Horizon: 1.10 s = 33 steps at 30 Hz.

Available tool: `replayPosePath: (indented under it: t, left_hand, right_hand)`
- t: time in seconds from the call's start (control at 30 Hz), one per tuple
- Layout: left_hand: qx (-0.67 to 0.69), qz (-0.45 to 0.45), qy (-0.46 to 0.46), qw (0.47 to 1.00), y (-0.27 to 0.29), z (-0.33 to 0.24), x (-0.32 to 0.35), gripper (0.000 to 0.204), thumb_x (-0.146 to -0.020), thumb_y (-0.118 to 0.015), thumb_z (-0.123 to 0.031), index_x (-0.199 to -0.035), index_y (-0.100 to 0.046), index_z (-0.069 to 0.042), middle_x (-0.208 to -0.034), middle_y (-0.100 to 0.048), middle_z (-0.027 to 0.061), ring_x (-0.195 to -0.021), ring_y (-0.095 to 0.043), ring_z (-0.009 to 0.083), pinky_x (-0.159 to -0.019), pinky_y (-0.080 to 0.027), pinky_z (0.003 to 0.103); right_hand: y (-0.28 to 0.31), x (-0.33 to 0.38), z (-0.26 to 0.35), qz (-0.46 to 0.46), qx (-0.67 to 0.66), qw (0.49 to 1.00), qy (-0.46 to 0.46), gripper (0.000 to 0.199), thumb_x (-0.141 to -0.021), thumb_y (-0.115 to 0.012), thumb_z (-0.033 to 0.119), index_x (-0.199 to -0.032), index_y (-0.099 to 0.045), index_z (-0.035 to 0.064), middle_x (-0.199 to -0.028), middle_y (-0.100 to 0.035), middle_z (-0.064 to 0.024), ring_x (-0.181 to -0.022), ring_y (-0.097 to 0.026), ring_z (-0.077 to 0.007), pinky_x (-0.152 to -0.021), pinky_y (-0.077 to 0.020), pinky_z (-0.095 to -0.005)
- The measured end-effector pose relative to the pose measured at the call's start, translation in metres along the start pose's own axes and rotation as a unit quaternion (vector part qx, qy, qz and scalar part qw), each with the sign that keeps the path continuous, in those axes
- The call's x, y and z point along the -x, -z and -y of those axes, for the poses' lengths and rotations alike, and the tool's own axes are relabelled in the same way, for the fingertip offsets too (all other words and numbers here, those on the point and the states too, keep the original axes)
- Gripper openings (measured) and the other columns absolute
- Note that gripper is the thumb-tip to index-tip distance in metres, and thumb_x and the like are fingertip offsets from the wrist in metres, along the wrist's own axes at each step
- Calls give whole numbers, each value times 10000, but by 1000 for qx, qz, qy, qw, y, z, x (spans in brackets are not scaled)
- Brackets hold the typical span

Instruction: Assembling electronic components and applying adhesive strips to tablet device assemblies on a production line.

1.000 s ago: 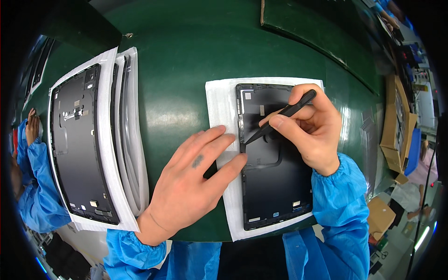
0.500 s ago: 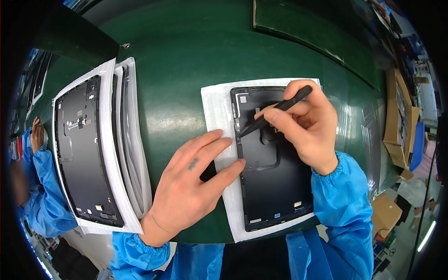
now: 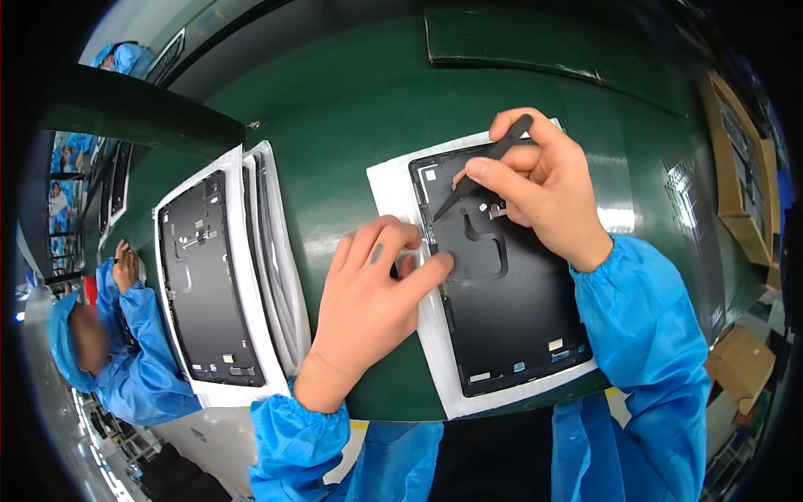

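A black tablet back cover [image 3: 519, 301], inner side up, lies on a white foam sheet [image 3: 389, 180] before me. Between the thumb and fingers of my right hand [image 3: 544, 188] is a slim black pointed stick [image 3: 502, 151]. Its tip sits at the cover's left rim, near the upper part; whether it touches cannot be told. My left hand [image 3: 368, 284] is at the same rim, lower down, its thumb over the edge and its other fingers bent and apart. No object shows in it. My right hand hides part of the cover's upper right.
To the left, another black cover [image 3: 201, 293] lies on a stack of foam sheets [image 3: 280, 276]. A co-worker in blue [image 3: 150, 351] sits beyond it. Green boards [image 3: 535, 50] stand at the table's back; a cardboard box [image 3: 736, 176] is at the right.
My view has shifted, so the scene sits differently. The stick's tip has moved up along the left rim. My left fingers, stretched out before, are now more bent.
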<state>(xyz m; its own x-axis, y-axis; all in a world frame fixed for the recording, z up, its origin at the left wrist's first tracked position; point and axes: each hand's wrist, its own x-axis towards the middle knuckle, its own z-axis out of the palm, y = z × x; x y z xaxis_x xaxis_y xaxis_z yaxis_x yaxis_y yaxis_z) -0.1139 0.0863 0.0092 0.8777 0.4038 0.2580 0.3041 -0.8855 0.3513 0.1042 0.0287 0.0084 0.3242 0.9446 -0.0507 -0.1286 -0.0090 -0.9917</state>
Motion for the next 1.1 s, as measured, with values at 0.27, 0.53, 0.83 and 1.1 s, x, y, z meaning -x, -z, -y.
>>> replayPosePath:
  t: [0.27,0.53,0.83,1.1]
  left_hand:
    - [37,-26,20,999,-11,1,-9,329,-680,-631,71,-919,-660,-155,-1008,-486,95,-973,-521,303,-805,-434,404]
    - [132,-115,56,983,-10,-15,-13,393,-744,-572,134,-1028,-694,-109,-1221,-519,123,-1047,-501,316,-883,-442,407]
    - [166,45,-141,975,-62,-114,-94,449,-822,-744,-233,-1177,-590,-5,-1281,-557,147,-1232,-516,356,-1021,-442,452]
    - [139,56,-109,983,-87,-116,-106,478,-761,-803,-327,-1091,-607,-44,-1327,-556,110,-1276,-511,308,-1169,-300,491]
  right_hand:
    - [13,6,2,-28,-58,998,24,283,-885,-720,106,-1076,-516,63,-835,-735,-117,-536,-511,-40,-410,-311,-210]
    - [117,72,41,-111,82,979,147,265,-882,-676,20,-1060,-483,49,-810,-721,-143,-516,-471,-28,-446,-285,-185]
    - [169,119,9,-97,44,990,91,307,-886,-647,-84,-1089,-445,24,-948,-720,-215,-850,-688,-160,-728,-546,-244]
    - [172,121,-3,-71,144,981,111,272,-869,-690,-66,-1037,-490,12,-916,-731,-170,-684,-594,-34,-566,-436,-175]
